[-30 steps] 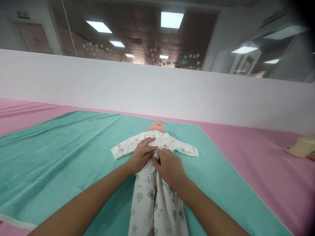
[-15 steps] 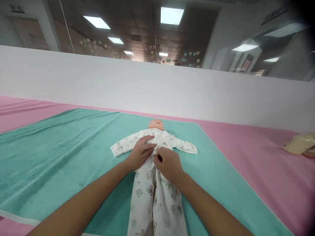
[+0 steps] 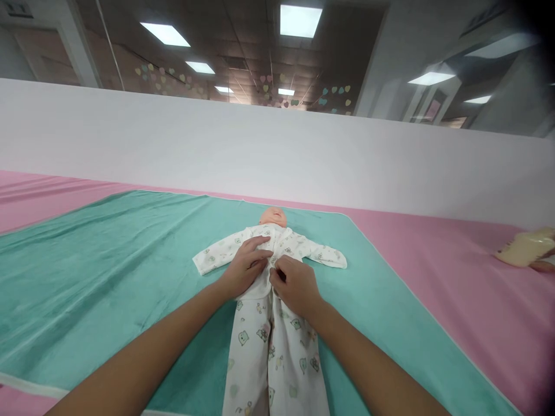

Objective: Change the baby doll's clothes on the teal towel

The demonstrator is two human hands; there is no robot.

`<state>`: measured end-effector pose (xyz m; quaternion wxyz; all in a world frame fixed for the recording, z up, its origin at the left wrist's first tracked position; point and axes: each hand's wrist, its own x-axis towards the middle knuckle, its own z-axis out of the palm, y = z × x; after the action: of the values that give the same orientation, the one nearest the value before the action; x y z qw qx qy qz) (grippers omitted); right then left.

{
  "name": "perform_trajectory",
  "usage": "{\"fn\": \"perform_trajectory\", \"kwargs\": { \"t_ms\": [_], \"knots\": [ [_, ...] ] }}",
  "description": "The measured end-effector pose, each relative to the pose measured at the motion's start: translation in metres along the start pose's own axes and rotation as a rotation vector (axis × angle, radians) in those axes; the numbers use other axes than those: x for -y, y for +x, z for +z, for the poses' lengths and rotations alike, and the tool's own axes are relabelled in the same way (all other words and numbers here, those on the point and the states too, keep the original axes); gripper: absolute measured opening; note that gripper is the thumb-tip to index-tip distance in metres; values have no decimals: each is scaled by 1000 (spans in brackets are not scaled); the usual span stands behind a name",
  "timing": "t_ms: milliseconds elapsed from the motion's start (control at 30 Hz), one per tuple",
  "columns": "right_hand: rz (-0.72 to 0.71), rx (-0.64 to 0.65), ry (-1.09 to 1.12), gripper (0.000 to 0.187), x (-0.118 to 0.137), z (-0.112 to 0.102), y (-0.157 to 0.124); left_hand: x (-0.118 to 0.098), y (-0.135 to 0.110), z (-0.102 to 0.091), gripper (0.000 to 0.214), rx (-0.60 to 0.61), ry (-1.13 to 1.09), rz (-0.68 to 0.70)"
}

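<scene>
- Centrally in the frame, a doll (image 3: 273,216) lies on its back on a green blanket (image 3: 108,277), its bald head pointing toward the far edge of the cloth.
- The doll wears a white top (image 3: 284,238) printed with small animal figures; one sleeve stretches out toward the left of the frame, the other toward the right.
- Printed trousers (image 3: 250,352) run down from the top to the lower edge of the frame, which cuts them off.
- The left hand (image 3: 247,267) rests on the doll's chest, left of centre, palm down with the fingers loosely extended and a little apart, touching the top.
- The right hand (image 3: 297,284) is just beside it, at the front of the top, with fingers curled inward and thumb near the index finger; whether cloth is pinched between them cannot be told.
- Both forearms enter from the lower corners of the frame.
- Around the blanket, which has a pale edging, shows a pink sheet (image 3: 433,260).
- At the right edge of the frame lies a pale yellow object (image 3: 524,247), partly cut off.
- Behind, a white panel (image 3: 260,150) crosses the frame beneath dark glass (image 3: 251,34) showing bright ceiling lights (image 3: 300,21).
</scene>
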<state>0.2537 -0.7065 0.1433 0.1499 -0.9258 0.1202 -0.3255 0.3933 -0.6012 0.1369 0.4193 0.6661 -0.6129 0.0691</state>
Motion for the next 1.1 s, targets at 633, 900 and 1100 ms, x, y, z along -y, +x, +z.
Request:
{"fn": "perform_trajectory", "kwargs": {
  "t_ms": [633,900,1100],
  "knots": [
    [252,-66,305,31,-18,4,11,-16,-3,0,26,16,32,-3],
    [179,-70,312,28,-12,3,9,-5,0,1,18,-116,75,-168],
    [419,-223,284,22,-86,-22,19,58,3,-43,33,-315,316,-446]
  ]
}}
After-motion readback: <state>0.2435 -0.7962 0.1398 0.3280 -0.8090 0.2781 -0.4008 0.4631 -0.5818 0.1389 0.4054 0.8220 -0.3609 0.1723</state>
